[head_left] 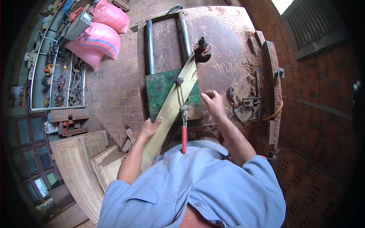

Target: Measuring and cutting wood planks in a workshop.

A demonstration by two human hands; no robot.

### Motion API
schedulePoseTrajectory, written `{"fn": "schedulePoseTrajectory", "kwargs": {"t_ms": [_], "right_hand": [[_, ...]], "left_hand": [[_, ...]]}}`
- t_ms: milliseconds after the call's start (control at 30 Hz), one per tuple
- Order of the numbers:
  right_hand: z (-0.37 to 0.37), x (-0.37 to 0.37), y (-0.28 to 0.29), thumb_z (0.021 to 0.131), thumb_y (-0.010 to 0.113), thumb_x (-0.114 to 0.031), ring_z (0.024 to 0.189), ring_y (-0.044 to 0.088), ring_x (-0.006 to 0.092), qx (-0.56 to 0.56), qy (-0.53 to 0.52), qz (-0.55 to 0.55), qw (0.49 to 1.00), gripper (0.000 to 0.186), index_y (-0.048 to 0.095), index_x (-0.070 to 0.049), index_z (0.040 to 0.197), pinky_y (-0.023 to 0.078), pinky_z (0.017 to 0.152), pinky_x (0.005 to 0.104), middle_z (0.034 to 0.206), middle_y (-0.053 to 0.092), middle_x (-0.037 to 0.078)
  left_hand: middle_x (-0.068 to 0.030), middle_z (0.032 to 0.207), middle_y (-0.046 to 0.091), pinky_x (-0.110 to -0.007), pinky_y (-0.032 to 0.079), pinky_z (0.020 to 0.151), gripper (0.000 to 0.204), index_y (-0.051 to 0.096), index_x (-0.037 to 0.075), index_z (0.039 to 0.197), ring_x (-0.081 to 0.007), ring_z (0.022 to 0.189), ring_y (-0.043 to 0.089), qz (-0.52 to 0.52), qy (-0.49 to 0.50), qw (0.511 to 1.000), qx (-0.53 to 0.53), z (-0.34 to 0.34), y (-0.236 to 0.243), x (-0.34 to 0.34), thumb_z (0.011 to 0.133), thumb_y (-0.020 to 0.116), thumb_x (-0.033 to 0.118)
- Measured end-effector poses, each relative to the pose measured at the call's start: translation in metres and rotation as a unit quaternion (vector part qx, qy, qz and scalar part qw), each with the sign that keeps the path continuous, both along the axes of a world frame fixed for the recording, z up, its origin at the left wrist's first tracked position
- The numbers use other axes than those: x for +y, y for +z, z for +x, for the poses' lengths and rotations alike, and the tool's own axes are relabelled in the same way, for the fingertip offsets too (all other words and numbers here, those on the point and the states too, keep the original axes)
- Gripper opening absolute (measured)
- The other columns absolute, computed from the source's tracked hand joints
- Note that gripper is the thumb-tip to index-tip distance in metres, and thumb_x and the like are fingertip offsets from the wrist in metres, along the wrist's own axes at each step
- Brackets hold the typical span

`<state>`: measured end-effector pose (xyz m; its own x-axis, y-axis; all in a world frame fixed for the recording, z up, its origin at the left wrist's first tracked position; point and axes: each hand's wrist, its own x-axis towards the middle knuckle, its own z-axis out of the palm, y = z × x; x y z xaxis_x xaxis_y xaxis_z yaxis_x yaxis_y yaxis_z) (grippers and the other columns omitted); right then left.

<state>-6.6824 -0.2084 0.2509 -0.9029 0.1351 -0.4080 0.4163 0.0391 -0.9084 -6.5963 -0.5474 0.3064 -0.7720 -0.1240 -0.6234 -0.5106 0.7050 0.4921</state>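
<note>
A long pale wooden board (167, 110) lies slantwise over a green sliding plate (156, 88). Its far end reaches the dark toothed cutter (202, 53), which sits on an upright spindle; from here I cannot tell whether they touch. My left hand (149, 128) grips the board's left edge near my body, thumb on top and other fingers mostly hidden. A toggle clamp with a red handle (184, 140) stands at the plate's near edge, its arm reaching over the board. To the right of the board, my right hand (213, 102) hovers with fingers curled, nothing visible in it.
Two metal rails (151, 47) run beyond the plate. Wood shavings cover the worktable (224, 34), with a dusty metal fixture (247, 108) at its right. Pink sacks (99, 40) and a tool shelf (53, 76) stand at left, wooden panels (78, 155) below. A brick wall (315, 83) rises right.
</note>
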Motion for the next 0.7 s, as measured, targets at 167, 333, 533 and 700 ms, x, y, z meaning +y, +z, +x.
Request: {"fn": "schedulePoseTrajectory", "kwargs": {"t_ms": [167, 333, 533, 700], "right_hand": [[0.096, 0.037, -0.007, 0.097, 0.076, -0.022, 0.064, 0.060, 0.0099, -0.158, 0.000, -0.090, 0.983, 0.024, 0.068, -0.001, 0.106, 0.049, 0.054, 0.0256, 0.084, 0.067, 0.004], [0.111, 0.054, -0.030, 0.103, 0.067, -0.035, 0.062, 0.069, 0.0173, -0.188, -0.045, -0.092, 0.977, 0.028, 0.067, -0.008, 0.104, 0.054, 0.055, 0.0307, 0.084, 0.075, 0.008], [0.098, 0.039, -0.038, 0.098, 0.070, -0.044, 0.061, 0.071, 0.0249, -0.207, -0.061, 0.021, 0.976, 0.035, 0.068, -0.010, 0.094, 0.060, 0.057, 0.0373, 0.078, 0.075, 0.012], [0.101, 0.033, -0.028, 0.096, 0.072, -0.044, 0.059, 0.069, 0.0247, -0.211, -0.078, 0.029, 0.974, 0.034, 0.068, -0.010, 0.093, 0.055, 0.051, 0.0381, 0.078, 0.074, 0.013]], "left_hand": [[-0.0355, 0.115, 0.070, -0.051, 0.051, 0.099, 0.119, 0.065, -0.014, 0.122, -0.0458, 0.117, 0.068, -0.049, 0.014, 0.998, 0.039, 0.020, -0.035, -0.024, 0.080, 0.051, 0.097], [-0.0418, 0.115, 0.067, -0.049, 0.053, 0.100, 0.131, 0.060, -0.024, 0.119, -0.0473, 0.121, 0.067, -0.011, 0.014, 1.000, 0.012, 0.009, -0.022, -0.014, 0.075, 0.052, 0.099], [-0.0432, 0.125, 0.064, -0.049, 0.051, 0.105, 0.131, 0.053, -0.023, 0.134, -0.0476, 0.127, 0.063, -0.009, 0.028, 0.998, 0.056, 0.025, -0.030, -0.029, 0.079, 0.054, 0.095], [-0.0355, 0.132, 0.064, -0.050, 0.049, 0.107, 0.093, 0.059, -0.012, 0.136, -0.0465, 0.129, 0.061, -0.077, 0.029, 0.987, 0.138, 0.085, -0.006, -0.032, 0.086, 0.074, 0.066]]}}
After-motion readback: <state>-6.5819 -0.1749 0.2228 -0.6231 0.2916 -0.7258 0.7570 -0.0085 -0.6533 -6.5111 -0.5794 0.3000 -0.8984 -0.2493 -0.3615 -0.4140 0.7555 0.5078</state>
